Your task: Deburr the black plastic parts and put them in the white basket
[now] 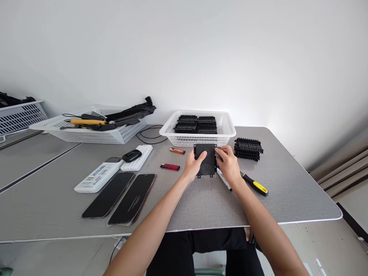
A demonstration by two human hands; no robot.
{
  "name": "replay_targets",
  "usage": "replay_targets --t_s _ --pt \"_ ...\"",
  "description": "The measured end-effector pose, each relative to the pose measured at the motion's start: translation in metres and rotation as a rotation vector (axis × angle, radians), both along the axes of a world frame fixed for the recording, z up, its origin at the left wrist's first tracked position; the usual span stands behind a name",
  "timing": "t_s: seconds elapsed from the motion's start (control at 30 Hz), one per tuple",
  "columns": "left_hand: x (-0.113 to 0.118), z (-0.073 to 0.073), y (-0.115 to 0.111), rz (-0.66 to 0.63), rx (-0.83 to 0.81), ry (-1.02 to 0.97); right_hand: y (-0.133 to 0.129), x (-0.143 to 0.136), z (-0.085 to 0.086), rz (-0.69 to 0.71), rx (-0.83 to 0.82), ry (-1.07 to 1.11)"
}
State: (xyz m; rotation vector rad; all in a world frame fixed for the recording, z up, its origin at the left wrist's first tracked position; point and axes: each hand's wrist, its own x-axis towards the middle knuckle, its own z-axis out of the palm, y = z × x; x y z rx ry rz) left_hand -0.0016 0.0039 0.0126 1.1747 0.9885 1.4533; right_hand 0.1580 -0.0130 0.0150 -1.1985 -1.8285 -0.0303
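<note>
My left hand (192,166) is closed on a flat black plastic plate (207,163), its thumb lying across the front face. The plate is held up on edge above the table and has small tabs along its sides and bottom. Bent fingers of my right hand (229,164) pinch the plate's upper right edge; whether anything small sits between them is hidden. Below my right hand a white marker (224,180) lies partly covered. Just right of it is a yellow and black tool handle (257,186), its front end behind my wrist.
A white basket (198,142) of stacked black plates stands behind my hands, with another plate stack (247,148) to its right. Two lighters (170,166), two phones (107,194) and white power banks (99,177) lie leftward. Another basket (115,137) holds straps and tools.
</note>
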Motion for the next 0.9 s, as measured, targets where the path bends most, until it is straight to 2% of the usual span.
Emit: replay_targets --t_s 0.13,0.27,0.43,0.53,0.63,0.7,0.8,0.9 --pt "-0.002 -0.001 0.004 0.026 -0.035 -0.069 0.002 0.001 0.001 0.073 -0.060 -0.033" --pt "-0.011 0.000 0.013 0.148 -0.062 -0.199 -0.001 -0.004 0.001 0.175 -0.141 -0.159" --pt "-0.030 0.004 0.024 0.255 -0.066 -0.261 -0.003 -0.006 -0.003 0.311 -0.232 -0.341" --pt "-0.032 0.002 0.026 0.290 -0.023 -0.217 0.000 -0.002 -0.003 0.265 -0.218 -0.190" --pt "-0.024 -0.003 0.023 0.226 0.009 -0.104 0.002 0.004 0.002 0.144 -0.093 0.148" --pt "-0.017 -0.007 0.020 0.155 0.025 -0.019 0.004 0.006 0.006 0.096 -0.024 0.292" --pt "-0.008 -0.010 0.014 0.049 0.052 0.069 0.006 0.007 0.008 0.058 0.030 0.366" --pt "-0.004 -0.010 0.009 -0.030 0.083 0.120 0.007 0.008 0.006 0.084 0.014 0.298"
